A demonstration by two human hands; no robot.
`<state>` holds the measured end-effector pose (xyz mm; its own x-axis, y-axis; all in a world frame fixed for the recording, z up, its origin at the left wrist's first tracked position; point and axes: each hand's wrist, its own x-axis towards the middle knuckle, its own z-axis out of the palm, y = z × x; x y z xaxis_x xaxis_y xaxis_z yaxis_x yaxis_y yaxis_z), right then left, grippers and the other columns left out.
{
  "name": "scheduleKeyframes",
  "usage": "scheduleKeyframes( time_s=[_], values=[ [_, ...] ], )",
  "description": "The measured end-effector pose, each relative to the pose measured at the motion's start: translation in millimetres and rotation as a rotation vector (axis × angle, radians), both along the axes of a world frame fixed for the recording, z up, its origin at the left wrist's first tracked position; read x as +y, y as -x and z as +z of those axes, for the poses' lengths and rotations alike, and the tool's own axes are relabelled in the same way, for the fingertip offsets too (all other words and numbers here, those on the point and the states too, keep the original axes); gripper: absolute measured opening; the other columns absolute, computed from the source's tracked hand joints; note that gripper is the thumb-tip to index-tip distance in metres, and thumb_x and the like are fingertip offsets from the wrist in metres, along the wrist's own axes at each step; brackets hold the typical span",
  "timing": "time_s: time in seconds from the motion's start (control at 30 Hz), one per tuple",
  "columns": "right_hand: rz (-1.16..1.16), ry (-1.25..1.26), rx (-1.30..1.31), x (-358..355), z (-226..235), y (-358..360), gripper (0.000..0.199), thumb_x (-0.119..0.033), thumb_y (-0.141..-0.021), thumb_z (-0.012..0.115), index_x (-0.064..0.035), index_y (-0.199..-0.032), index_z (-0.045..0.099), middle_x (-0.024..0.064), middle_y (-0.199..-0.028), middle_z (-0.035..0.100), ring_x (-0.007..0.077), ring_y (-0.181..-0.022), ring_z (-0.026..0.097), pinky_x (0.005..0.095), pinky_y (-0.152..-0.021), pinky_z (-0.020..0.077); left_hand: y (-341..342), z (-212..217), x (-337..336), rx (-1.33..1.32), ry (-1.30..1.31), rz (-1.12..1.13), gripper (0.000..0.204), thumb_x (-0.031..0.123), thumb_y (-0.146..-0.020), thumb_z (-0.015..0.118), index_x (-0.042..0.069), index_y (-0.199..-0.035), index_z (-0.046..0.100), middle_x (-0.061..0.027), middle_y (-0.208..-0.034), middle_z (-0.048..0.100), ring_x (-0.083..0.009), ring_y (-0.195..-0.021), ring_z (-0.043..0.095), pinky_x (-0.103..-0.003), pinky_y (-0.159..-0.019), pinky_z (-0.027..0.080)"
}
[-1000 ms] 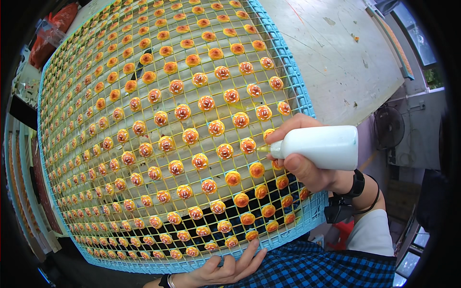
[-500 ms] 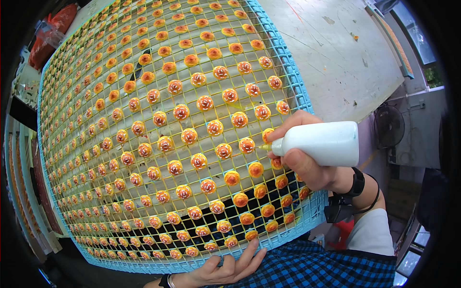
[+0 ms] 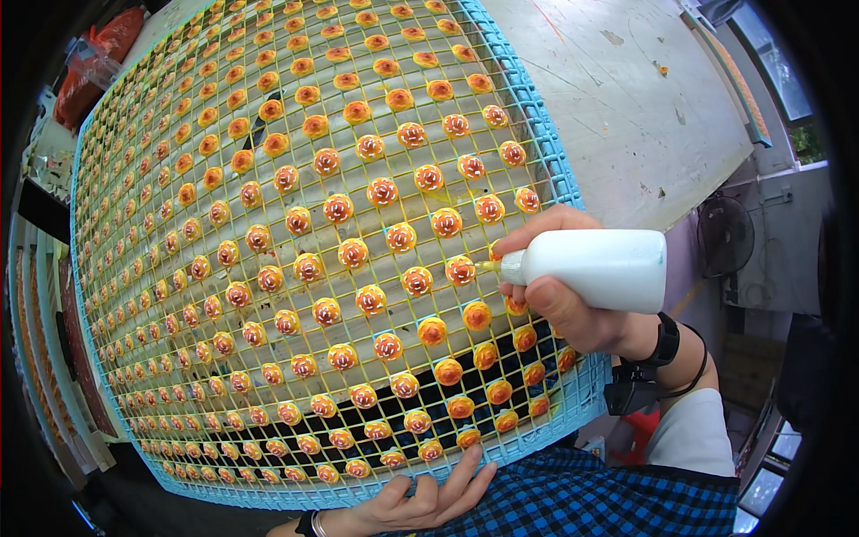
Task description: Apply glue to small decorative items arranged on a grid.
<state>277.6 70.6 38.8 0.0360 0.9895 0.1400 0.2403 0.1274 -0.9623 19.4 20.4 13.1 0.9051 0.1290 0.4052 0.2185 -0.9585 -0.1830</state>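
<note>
My right hand point(image 3: 573, 291) is closed around a white squeeze bottle point(image 3: 604, 270), held nearly level. Its thin yellowish nozzle points left, with the tip at the right edge of a small orange and yellow rosette point(image 3: 459, 269) that carries white marks. Rows of such rosettes sit on a yellow-green mesh rack point(image 3: 407, 215) with a blue woven rim point(image 3: 514, 76). Many bear white strokes; others, such as the plain rosette point(image 3: 476, 315) just below the nozzle, show only orange and yellow. Down at the near rim, my left hand point(image 3: 420, 501) has its fingers curled over the edge, holding the rack.
Beneath the rack lies a worn pale tabletop point(image 3: 626, 98) with scratches and stains. A dark fan point(image 3: 725, 234) stands to the right. Red plastic bags point(image 3: 94, 76) lie at the far left, and more racks point(image 3: 54, 358) are stacked on the left side.
The bottle and my right hand have shifted very slightly, bringing the nozzle tip a little up and left against the same rosette. My left hand stays on the rim.
</note>
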Motion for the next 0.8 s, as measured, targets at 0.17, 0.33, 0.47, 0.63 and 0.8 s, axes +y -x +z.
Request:
scheduleKeyframes(
  time_s=[0.17,0.33,0.47,0.63,0.8],
  values=[
    [0.014,0.019,-0.015,1,4,0,0.017,-0.013,-0.08,0.067,-0.0004,-0.091,0.061,0.0098,-0.087,0.06,0.0171,-0.073,0.059,0.0272,-0.064,0.0471,0,-1,0,-0.005,-0.005,0.002,0.026,0.029,-0.09,0.049,0.021,-0.114,0.056,0.0072,-0.118,0.059,-0.0113,-0.071,0.034,-0.024,-0.066,0.031],
    [-0.015,0.037,-0.005,0,2,0,0.016,-0.011,-0.08,0.066,-0.0005,-0.09,0.061,0.0099,-0.087,0.06,0.0174,-0.073,0.059,0.0275,-0.064,0.047,1,0,0,0.001,0.011,-0.006,0.025,0.028,-0.09,0.049,0.021,-0.113,0.057,0.0068,-0.118,0.06,-0.0115,-0.071,0.033,-0.024,-0.066,0.031],
    [-0.015,-0.008,-0.031,0,0,-1,0.016,-0.011,-0.08,0.066,-0.0006,-0.091,0.061,0.01,-0.087,0.06,0.0178,-0.073,0.059,0.0279,-0.064,0.0469,-3,-9,-8,-0.085,0.033,0.063,0.025,0.028,-0.09,0.05,0.021,-0.113,0.057,0.0065,-0.117,0.06,-0.0117,-0.071,0.033,-0.024,-0.066,0.031],
    [-0.01,0.052,0.074,-2,1,0,0.017,-0.014,-0.081,0.066,-0.001,-0.091,0.06,0.0099,-0.088,0.06,0.0179,-0.074,0.059,0.0279,-0.064,0.0469,-1,-2,-1,-0.016,0.007,0.012,0.026,0.029,-0.09,0.05,0.02,-0.113,0.057,0.0065,-0.117,0.06,-0.0118,-0.071,0.033,-0.024,-0.065,0.031],
    [0.015,0.027,0.01,-1,1,-1,0.018,-0.015,-0.081,0.066,-0.0012,-0.091,0.06,0.0099,-0.088,0.06,0.0181,-0.075,0.059,0.0281,-0.064,0.0468,-1,-5,-4,-0.047,0.006,0.031,0.027,0.03,-0.09,0.05,0.02,-0.114,0.057,0.0066,-0.118,0.059,-0.0117,-0.072,0.033,-0.024,-0.065,0.031]
  ],
)
